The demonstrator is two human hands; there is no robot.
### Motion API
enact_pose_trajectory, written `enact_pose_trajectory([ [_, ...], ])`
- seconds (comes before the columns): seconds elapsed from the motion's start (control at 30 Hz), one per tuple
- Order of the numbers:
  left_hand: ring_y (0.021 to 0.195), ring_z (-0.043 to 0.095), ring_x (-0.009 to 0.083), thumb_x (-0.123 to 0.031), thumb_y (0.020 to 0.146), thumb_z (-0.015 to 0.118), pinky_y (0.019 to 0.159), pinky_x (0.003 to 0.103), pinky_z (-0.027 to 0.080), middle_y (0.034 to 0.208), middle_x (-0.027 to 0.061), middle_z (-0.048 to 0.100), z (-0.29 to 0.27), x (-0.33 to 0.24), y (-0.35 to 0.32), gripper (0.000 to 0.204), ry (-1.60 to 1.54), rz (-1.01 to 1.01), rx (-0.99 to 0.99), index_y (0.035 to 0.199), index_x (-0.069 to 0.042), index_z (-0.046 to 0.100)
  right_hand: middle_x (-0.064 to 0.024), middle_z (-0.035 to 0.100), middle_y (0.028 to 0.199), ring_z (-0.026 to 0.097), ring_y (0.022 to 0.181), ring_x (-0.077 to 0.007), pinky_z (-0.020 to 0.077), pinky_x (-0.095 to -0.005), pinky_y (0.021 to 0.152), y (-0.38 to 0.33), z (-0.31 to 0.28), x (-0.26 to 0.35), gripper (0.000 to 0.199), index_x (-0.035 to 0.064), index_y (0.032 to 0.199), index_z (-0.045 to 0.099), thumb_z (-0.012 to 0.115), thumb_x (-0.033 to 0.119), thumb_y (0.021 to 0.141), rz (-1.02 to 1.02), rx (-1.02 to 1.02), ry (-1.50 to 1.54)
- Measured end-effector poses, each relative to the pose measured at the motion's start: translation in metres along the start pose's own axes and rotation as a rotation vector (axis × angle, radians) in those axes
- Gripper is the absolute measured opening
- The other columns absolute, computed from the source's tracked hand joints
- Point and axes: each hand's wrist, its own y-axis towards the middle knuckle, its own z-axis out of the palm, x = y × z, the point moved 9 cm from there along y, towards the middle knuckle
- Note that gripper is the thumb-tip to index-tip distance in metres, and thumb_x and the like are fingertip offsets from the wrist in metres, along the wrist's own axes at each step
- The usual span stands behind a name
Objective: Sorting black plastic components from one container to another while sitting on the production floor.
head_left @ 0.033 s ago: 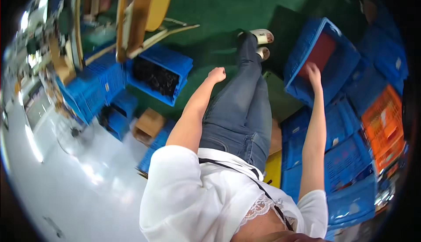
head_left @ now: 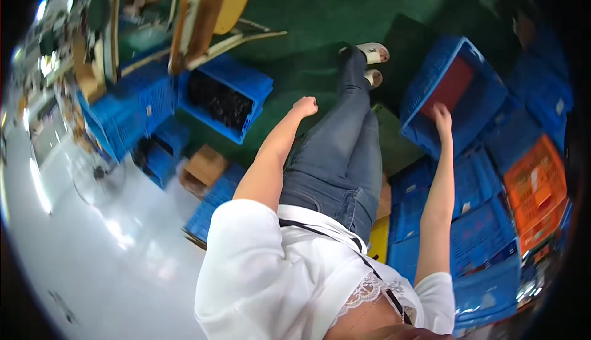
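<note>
My left hand [head_left: 305, 106] hangs beside my left thigh, its fingers curled into a loose fist with nothing visible in them. To the right, my right hand [head_left: 441, 117] is over the near side of a deep blue plastic crate [head_left: 425, 81]. Its fingers look loosely apart and hold nothing I can see; whether they touch the crate is unclear. Behind the fingers, inside that crate, lies a flat dark-red surface [head_left: 453, 84]. Left of my left hand stands another blue crate [head_left: 251, 118], filled with black parts [head_left: 218, 103] too blurred to name.
Stacked blue crates [head_left: 483, 229] and an orange crate [head_left: 535, 180] line my right side. A wooden frame with a yellow panel [head_left: 237, 1] stands ahead on the left. Cardboard boxes [head_left: 206, 164] and more blue crates [head_left: 126, 118] are on the left. The floor [head_left: 332, 7] is green.
The view has turned slightly, so the crates and the wooden frame sit a little differently. Both hands keep nearly the same pose.
</note>
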Motion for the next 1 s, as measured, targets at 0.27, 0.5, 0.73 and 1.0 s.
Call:
enact_pose_trajectory([
  [0.27,0.118,0.044,0.0289,-0.075,0.079,0.031,0.098,0.045,0.033,0.133,0.0074,0.046,0.071,-0.024,-0.076,0.084,-1.301,-0.101,0.626,0.129,-0.01,0.045,-0.0036,0.059,0.075,0.055,0.067,-0.011,0.0448,-0.0241,0.059,-0.113,0.059,-0.143,0.019,0.0004,0.097,0.061,0.054,0.014,0.086,0.553,0.195,0.068],
  [0.5,0.127,0.033,0.0233,-0.074,0.078,0.035,0.101,0.036,0.03,0.143,0.0092,0.03,0.106,0.134,-0.091,0.09,-1.761,-0.205,0.32,0.139,-0.008,0.031,-0.0025,0.062,0.081,0.054,0.067,-0.0055,0.0401,-0.0185,0.054,-0.027,0.264,0.081,0.023,0.0049,0.104,0.061,0.055,0.02,0.087,-0.029,0.545,-0.166],
  [0.73,0.128,0.033,0.0228,-0.073,0.08,0.036,0.103,0.037,0.028,0.143,0.0098,0.03,0.113,0.206,-0.129,0.088,-1.91,-0.094,0.392,0.14,-0.008,0.029,-0.004,0.063,0.093,0.056,0.08,-0.008,0.0423,-0.0199,0.066,0.077,0.364,0.226,0.028,0.0027,0.112,0.056,0.051,0.018,0.089,-0.08,0.423,0.017],
  [1.0,0.125,0.036,0.0231,-0.074,0.081,0.023,0.102,0.039,0.032,0.139,0.0069,0.037,0.067,0.235,-0.194,0.086,-1.678,0.096,0.58,0.137,-0.01,0.035,-0.0152,0.063,0.094,0.06,0.091,-0.0291,0.0471,-0.0349,0.08,-0.094,0.471,0.294,0.02,0.0011,0.091,0.063,0.059,0.016,0.079,-0.491,0.755,-0.526],
])
